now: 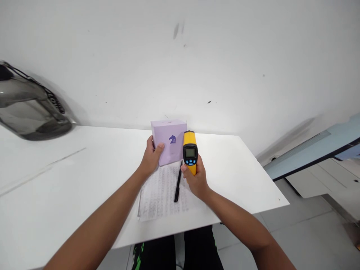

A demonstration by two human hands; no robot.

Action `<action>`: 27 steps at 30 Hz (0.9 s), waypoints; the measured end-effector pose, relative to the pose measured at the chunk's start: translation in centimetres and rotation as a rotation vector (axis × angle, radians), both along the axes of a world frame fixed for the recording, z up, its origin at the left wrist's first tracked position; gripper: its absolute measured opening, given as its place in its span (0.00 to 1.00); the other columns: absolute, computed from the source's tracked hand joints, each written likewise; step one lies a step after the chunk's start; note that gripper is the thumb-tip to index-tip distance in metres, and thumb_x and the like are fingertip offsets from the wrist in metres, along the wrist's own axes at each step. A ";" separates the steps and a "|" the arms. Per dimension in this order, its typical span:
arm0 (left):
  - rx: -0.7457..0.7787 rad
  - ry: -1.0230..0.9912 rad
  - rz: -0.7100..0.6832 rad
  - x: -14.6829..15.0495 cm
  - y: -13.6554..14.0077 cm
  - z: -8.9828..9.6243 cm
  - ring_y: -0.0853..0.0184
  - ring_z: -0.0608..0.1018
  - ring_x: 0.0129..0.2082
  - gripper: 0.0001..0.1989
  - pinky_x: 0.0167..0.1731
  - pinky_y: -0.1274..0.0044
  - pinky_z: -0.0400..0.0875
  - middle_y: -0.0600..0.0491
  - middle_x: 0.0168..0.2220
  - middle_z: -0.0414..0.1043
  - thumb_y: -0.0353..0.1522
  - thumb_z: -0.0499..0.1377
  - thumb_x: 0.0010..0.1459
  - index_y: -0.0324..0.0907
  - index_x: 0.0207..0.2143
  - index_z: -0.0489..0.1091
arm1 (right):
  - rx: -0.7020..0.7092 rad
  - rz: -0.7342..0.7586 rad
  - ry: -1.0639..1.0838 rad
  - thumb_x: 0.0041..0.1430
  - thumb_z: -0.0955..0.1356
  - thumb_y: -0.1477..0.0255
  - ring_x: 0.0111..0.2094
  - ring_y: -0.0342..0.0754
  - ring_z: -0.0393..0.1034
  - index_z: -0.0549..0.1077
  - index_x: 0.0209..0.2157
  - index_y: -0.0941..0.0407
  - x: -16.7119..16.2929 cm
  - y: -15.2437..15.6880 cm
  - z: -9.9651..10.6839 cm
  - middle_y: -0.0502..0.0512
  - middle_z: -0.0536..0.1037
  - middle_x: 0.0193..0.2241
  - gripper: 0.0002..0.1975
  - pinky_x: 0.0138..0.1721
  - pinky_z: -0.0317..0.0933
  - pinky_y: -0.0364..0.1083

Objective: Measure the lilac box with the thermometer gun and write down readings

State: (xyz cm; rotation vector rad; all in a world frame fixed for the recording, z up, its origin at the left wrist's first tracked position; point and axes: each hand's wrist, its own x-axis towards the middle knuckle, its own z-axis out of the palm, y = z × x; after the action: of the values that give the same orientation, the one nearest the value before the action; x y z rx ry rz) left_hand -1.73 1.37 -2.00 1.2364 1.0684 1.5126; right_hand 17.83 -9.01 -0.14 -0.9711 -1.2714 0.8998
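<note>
My left hand point(152, 155) grips the lower left side of a lilac box point(171, 146) with a dark horse-head print on its front. The thumb lies across the box's face. In my right hand point(198, 178) is a yellow and black infrared thermometer point(190, 150), held by its handle. Its small grey display and blue buttons face me, and the screen looks blank. The thermometer stands beside the box's right edge; whether they touch I cannot tell. Below them lie sheets of paper point(161, 195) covered in writing, with a black pen point(178, 183) on top.
The white table point(225, 165) ends at a right-hand edge and runs along a marked white wall point(219, 67). A dark translucent bag point(30, 108) with a cord stands at the far left. To the right a monitor-like panel point(309, 150) juts in above white drawers point(323, 176).
</note>
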 end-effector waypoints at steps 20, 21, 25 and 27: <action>0.006 0.005 0.004 0.0 -0.1 0.2 0.38 0.81 0.68 0.52 0.69 0.46 0.78 0.36 0.67 0.79 0.71 0.72 0.52 0.48 0.66 0.69 | -0.011 0.048 -0.011 0.66 0.80 0.46 0.25 0.44 0.62 0.72 0.56 0.45 -0.1 -0.3 0.0 0.42 0.72 0.32 0.28 0.26 0.65 0.45; 0.008 0.003 0.003 0.1 -0.1 0.2 0.38 0.81 0.67 0.52 0.69 0.47 0.78 0.37 0.66 0.79 0.71 0.72 0.52 0.49 0.66 0.69 | -0.011 0.048 -0.011 0.66 0.80 0.46 0.25 0.44 0.61 0.72 0.57 0.45 -0.1 -0.3 0.0 0.42 0.73 0.32 0.29 0.26 0.65 0.45; 0.013 0.003 0.004 0.1 -0.1 0.1 0.38 0.81 0.68 0.52 0.68 0.48 0.79 0.37 0.66 0.79 0.71 0.72 0.53 0.48 0.66 0.69 | -0.004 0.053 0.003 0.66 0.80 0.45 0.25 0.44 0.62 0.72 0.56 0.45 -0.2 -0.4 0.2 0.42 0.73 0.31 0.29 0.25 0.66 0.45; 0.022 0.000 0.003 0.1 -0.1 0.1 0.39 0.81 0.67 0.51 0.67 0.49 0.79 0.37 0.65 0.80 0.71 0.72 0.54 0.49 0.66 0.69 | -0.014 0.067 -0.003 0.67 0.80 0.44 0.25 0.44 0.62 0.73 0.55 0.45 -0.2 -0.5 0.3 0.43 0.72 0.31 0.28 0.25 0.67 0.45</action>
State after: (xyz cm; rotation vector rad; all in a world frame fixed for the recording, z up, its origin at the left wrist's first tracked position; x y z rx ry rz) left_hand -1.65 1.24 -1.92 1.2499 1.0570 1.5304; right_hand 17.64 -9.53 0.20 -0.9453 -1.3084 0.9609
